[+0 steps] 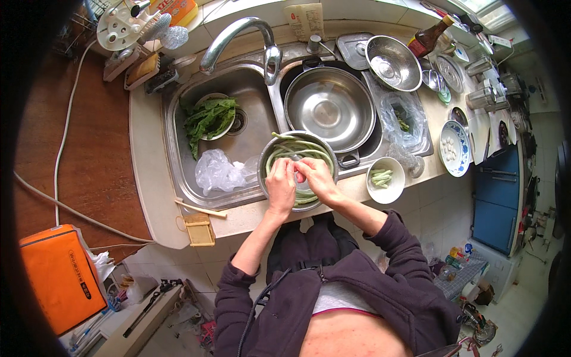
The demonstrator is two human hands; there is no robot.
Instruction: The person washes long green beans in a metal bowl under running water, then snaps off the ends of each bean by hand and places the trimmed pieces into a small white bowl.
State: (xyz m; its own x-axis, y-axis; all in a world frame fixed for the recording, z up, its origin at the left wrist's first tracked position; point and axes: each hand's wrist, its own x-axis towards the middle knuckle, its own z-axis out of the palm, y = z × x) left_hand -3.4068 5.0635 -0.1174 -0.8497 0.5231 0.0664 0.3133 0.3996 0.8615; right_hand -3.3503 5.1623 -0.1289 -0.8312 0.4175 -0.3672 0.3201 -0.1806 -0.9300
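My left hand (pixel 282 180) and my right hand (pixel 316 176) meet over a metal bowl (pixel 264 192) at the counter's front edge. Long green beans (pixel 308 145) lie coiled in it, one end poking above the rim. Fingertips of both hands are pinched together on what appears to be a bean, mostly hidden by the fingers. To the right, a white bowl (pixel 397 192) holds short bean pieces (pixel 381 177). Left of the metal bowl, a crumpled clear plastic bag (pixel 218 172) lies in the sink basin (pixel 254 98).
Leafy greens (pixel 209 118) spill from a bowl in the left basin, under a faucet (pixel 236 24). A large steel pot (pixel 328 114) fills the right basin. Beyond are a colander (pixel 392 62), a plastic bag (pixel 403 120) and a blue-patterned bowl with garlic cloves (pixel 448 147). A wooden stick (pixel 203 208) lies front left.
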